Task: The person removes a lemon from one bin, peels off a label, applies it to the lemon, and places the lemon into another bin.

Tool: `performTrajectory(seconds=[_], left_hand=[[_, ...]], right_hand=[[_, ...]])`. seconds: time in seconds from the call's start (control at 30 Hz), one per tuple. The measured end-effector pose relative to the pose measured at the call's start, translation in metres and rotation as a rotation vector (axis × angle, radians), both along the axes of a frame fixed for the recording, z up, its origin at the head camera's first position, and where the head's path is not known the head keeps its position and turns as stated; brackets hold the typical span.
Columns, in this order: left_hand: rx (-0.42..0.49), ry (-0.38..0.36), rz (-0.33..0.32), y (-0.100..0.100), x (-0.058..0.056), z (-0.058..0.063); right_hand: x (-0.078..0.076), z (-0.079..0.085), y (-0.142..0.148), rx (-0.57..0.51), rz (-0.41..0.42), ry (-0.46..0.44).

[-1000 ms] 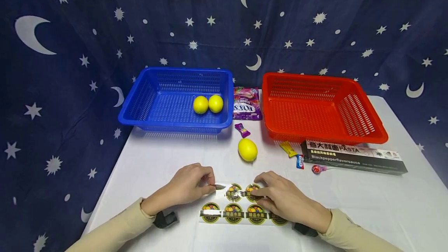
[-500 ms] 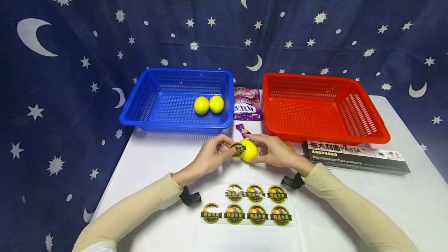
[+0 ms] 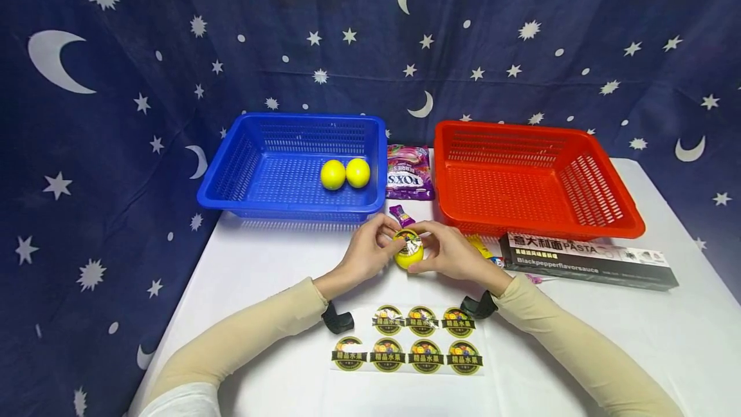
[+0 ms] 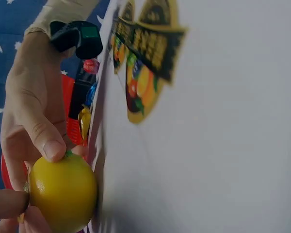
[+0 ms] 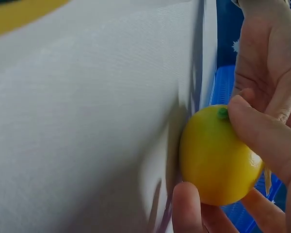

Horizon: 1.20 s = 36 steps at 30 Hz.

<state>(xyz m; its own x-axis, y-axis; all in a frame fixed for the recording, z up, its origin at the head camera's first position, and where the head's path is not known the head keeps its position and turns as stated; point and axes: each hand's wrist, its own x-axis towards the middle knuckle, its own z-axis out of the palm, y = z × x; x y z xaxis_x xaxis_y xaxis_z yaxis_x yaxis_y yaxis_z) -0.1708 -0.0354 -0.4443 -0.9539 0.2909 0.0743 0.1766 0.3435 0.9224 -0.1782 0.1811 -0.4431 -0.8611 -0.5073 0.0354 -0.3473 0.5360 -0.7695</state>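
In the head view both hands meet over a yellow lemon (image 3: 408,264) resting on the white table. A round black-and-gold fruit sticker (image 3: 412,244) lies against its upper face. My left hand (image 3: 368,248) pinches the sticker's edge, thumb on the lemon's near side. My right hand (image 3: 454,251) grips the lemon from the other side with thumb and fingers. The left wrist view shows the lemon (image 4: 65,194) with the right thumb beside its green stem; the sticker's edge shows at the left fingertips. From the right wrist, the fingers curl round the lemon (image 5: 218,155), whose sticker side is mostly hidden.
A sheet of stickers (image 3: 357,320) lies nearer the body. Behind stand a blue basket (image 3: 231,195) with two yellow fruits (image 3: 345,174) and a red basket (image 3: 532,227). Between them lies a purple candy bag (image 3: 408,172), with a wrapped candy (image 3: 401,215) before it. A pasta box (image 3: 590,262) lies right.
The left hand peeled a sticker off the sheet and carried it forward to the lemon. The right hand left the sheet and took hold of the lemon. The sticker now lies on the lemon's face.
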Motion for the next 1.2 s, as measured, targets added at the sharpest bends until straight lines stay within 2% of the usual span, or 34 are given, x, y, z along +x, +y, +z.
performTrajectory(seconds=[0.27,0.37,0.53,0.67,0.83,1.0,1.07,1.2], left_hand=[[-0.211,0.166,0.005,0.001,0.002,0.000],[-0.238,0.197,0.010,0.002,0.003,-0.001],[-0.219,0.228,0.021,0.002,0.003,-0.004],[-0.224,0.228,0.014,0.000,0.004,-0.004],[-0.227,0.179,-0.011,-0.002,0.005,-0.004],[-0.246,0.165,0.001,-0.001,0.004,-0.002],[-0.257,0.167,0.008,-0.001,0.004,-0.002],[-0.264,0.170,0.008,0.000,0.006,-0.002]], right_hand=[[0.002,0.002,-0.001,0.016,-0.020,0.051],[0.004,0.004,0.002,0.017,-0.026,0.092],[0.005,0.010,0.007,-0.001,-0.058,0.156],[0.005,0.006,0.007,0.000,-0.086,0.180],[0.008,0.004,0.006,-0.033,-0.135,0.169],[0.011,0.003,0.003,-0.032,-0.171,0.154],[0.012,0.003,0.002,-0.043,-0.176,0.129],[0.015,0.001,0.001,-0.110,-0.153,0.000]])
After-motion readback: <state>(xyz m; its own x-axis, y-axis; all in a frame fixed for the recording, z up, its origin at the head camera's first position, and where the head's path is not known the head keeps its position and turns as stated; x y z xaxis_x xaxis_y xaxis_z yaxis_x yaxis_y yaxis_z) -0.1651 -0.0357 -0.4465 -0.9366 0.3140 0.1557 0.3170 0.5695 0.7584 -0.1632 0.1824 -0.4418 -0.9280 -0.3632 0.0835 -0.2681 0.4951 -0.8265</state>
